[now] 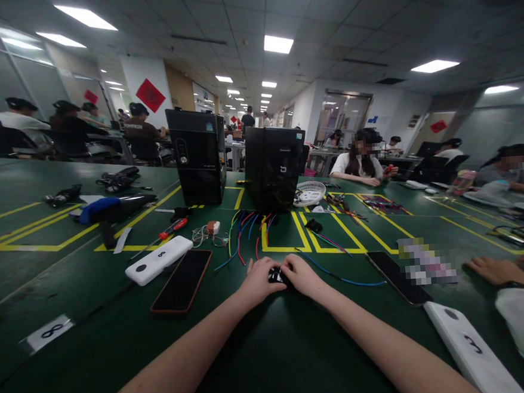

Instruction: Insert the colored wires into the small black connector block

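Both my hands are together on the green table (pixel 255 352), closed around a small black object with white parts (pixel 275 274). My left hand (pixel 258 282) grips it from the left between thumb and fingers. My right hand (pixel 299 273) has its fingertips curled on its right side. The fingers cover most of it, so its kind is unclear. Beyond my hands lie several loose coloured wires (pixel 240 255). A blue wire (pixel 339 276) runs off to the right of my right hand; I cannot tell whether it joins the object.
Two black computer towers (pixel 199 159) stand ahead. On the left are a phone (pixel 182 283), a white power bank marked 8 (pixel 159 260), glasses (pixel 211 236) and a red screwdriver (pixel 173 228). To the right lie another phone (pixel 397 277), a white basket (pixel 309 193) and a neighbour's hand (pixel 496 273).
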Motion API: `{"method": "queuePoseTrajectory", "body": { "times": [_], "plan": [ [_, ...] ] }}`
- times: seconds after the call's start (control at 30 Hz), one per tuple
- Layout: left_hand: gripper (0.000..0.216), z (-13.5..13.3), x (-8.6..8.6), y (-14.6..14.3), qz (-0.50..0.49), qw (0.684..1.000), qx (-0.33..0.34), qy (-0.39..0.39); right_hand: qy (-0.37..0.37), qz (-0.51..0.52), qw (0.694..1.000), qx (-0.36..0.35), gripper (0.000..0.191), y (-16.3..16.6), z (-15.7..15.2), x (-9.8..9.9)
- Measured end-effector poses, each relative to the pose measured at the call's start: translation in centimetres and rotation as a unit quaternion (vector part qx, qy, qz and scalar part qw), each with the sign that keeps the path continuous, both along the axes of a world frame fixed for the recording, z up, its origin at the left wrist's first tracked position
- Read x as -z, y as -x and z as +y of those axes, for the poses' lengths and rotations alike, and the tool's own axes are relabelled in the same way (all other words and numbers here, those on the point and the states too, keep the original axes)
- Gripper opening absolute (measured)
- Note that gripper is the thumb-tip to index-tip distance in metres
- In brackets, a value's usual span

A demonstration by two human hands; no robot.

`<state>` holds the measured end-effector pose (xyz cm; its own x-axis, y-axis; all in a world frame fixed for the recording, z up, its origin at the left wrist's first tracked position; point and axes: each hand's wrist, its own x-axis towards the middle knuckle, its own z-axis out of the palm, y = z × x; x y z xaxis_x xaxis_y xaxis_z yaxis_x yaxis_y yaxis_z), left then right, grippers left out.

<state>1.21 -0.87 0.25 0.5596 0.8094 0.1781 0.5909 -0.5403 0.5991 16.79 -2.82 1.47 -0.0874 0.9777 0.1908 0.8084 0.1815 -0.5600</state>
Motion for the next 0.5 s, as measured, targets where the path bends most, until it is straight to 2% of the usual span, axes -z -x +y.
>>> {"method": "queuePoseTrajectory", "body": {
  "times": [0.17,0.23,0.37,0.5],
  "plan": [
    [0.042,0.0,0.0,0.1,0.001,1.000,-0.003,0.004,-0.015,0.016,1.000,0.011,0.015,0.1,0.0,0.4],
    [0.042,0.0,0.0,0.1,-0.003,1.000,-0.001,0.003,0.032,0.030,0.999,0.010,0.014,-0.1,0.2,-0.1],
    [0.043,0.0,0.0,0.1,-0.012,1.000,0.004,0.004,0.162,0.040,0.985,-0.050,0.018,-0.9,0.7,-1.6],
    [0.042,0.0,-0.2,0.0,-0.005,1.000,0.006,0.008,0.183,0.085,0.977,-0.067,0.021,-1.5,1.1,-1.2]
  ]
}}
